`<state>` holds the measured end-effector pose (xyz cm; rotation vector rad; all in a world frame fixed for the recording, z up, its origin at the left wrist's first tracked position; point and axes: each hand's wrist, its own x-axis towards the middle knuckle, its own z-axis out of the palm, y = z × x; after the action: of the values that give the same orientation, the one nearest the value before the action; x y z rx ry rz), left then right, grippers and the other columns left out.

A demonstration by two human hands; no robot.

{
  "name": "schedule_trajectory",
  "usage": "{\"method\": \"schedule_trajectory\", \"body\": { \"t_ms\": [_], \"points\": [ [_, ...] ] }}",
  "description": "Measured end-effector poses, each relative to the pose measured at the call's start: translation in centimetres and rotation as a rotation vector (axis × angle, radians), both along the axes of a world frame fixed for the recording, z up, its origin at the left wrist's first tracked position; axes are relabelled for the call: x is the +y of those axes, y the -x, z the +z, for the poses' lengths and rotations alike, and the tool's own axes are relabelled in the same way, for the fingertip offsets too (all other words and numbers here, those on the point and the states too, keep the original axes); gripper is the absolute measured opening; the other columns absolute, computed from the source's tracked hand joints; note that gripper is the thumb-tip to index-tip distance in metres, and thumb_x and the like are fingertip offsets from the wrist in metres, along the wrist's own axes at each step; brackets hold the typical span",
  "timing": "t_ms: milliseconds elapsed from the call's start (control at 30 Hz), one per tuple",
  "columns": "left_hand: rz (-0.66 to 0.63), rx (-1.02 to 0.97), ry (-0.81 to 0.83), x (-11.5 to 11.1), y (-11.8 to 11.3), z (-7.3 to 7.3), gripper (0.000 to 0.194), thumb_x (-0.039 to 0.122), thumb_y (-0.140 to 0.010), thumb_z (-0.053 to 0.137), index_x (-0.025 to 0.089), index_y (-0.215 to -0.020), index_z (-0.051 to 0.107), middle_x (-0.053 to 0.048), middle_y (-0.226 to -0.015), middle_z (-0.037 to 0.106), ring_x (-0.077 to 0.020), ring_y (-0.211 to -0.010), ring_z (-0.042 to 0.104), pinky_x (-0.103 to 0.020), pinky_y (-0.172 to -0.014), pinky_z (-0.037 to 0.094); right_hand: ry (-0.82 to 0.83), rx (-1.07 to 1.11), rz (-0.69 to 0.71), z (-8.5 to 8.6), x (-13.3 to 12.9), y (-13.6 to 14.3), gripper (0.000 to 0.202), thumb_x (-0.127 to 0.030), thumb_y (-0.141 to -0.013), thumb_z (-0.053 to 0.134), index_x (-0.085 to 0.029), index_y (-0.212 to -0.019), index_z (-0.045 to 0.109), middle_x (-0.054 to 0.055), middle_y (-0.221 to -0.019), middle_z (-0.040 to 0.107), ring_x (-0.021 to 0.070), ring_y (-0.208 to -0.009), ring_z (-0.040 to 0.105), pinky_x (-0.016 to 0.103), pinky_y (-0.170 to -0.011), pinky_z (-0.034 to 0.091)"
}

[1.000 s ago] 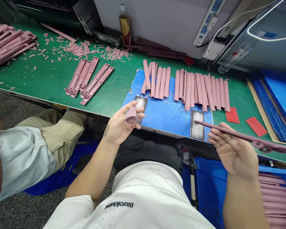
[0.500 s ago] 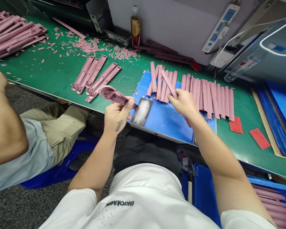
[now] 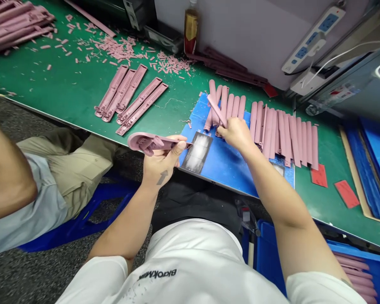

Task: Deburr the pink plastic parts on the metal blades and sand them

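My left hand (image 3: 161, 164) is closed around a long pink plastic part (image 3: 142, 142), its rounded, hollow end pointing left over the table's front edge. In my right hand (image 3: 237, 131) is another slim pink plastic piece (image 3: 216, 110), slanting up to the left. This hand is over the near ends of a row of pink parts (image 3: 235, 105) on a blue sheet (image 3: 231, 166); whether it touches them I cannot tell. Between my hands lies a dark rectangular pad (image 3: 197, 151) with a whitish, worn middle. Several open-sided pink parts (image 3: 126, 90) rest on the green table to the left.
Pink scraps (image 3: 118, 50) litter the green table (image 3: 66, 84) near a bottle (image 3: 190, 29). More pink parts (image 3: 15, 23) are piled far left, and a longer row (image 3: 285, 135) lies right, near red cards (image 3: 346, 193). A co-worker's arm (image 3: 9, 164) is at left.
My right hand has moved left and closer to the row of pink parts, still with its piece. The part in my left hand has turned nearer to level. The camera view has shifted slightly.
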<state>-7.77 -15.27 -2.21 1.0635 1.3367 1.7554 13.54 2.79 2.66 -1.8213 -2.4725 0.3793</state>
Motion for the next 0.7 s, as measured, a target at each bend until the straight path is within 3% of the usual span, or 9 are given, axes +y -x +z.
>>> {"method": "schedule_trajectory", "body": {
  "t_ms": [100,200,333,467,700],
  "points": [
    [-0.011,-0.008,-0.01,-0.2,0.2,-0.2,0.05,0.066,-0.099,0.094,0.018,-0.112,0.092,0.004,-0.056,0.056,-0.0117,-0.045,0.054,-0.025,-0.048,0.049,-0.027,0.116,-0.087,0.6,0.3,-1.5,0.017,-0.03,-0.102,0.063,-0.023,-0.088,0.071,0.013,-0.084,0.074,0.0335,-0.088,0.072,0.044,-0.088,0.06],
    [-0.006,-0.031,-0.016,-0.4,0.0,-0.4,0.054,0.07,-0.096,0.095,0.018,-0.109,0.091,0.003,-0.057,0.057,-0.012,-0.044,0.053,-0.026,-0.046,0.048,-0.049,0.162,-0.124,0.8,0.5,-2.3,0.027,-0.037,-0.106,0.063,-0.026,-0.081,0.065,0.009,-0.074,0.066,0.0319,-0.084,0.069,0.044,-0.087,0.06],
    [-0.023,-0.056,0.011,-0.7,-0.3,-0.5,0.056,0.071,-0.091,0.099,0.018,-0.106,0.088,0.001,-0.066,0.064,-0.0114,-0.046,0.053,-0.027,-0.048,0.049,0.042,0.083,-0.098,0.2,0.4,-1.4,0.04,-0.055,-0.107,0.073,-0.026,-0.081,0.063,0.013,-0.083,0.073,0.0367,-0.095,0.074,0.046,-0.092,0.06],
    [-0.049,-0.061,0.023,-1.0,0.1,-0.6,0.053,0.069,-0.092,0.1,0.019,-0.105,0.088,0.001,-0.065,0.062,-0.0119,-0.048,0.055,-0.027,-0.049,0.05,0.038,0.033,-0.107,-0.5,0.5,-0.5,0.034,-0.052,-0.104,0.077,-0.024,-0.089,0.067,0.016,-0.095,0.078,0.0388,-0.105,0.076,0.044,-0.094,0.06],
    [-0.042,-0.075,0.002,-1.0,0.4,-0.7,0.058,0.073,-0.093,0.097,0.018,-0.109,0.088,0.003,-0.058,0.056,-0.013,-0.046,0.054,-0.026,-0.047,0.048,0.001,0.079,-0.085,-1.5,0.8,-1.1,0.031,-0.05,-0.105,0.074,-0.025,-0.087,0.067,0.014,-0.09,0.076,0.0375,-0.104,0.075,0.043,-0.096,0.061]
  ]
}}
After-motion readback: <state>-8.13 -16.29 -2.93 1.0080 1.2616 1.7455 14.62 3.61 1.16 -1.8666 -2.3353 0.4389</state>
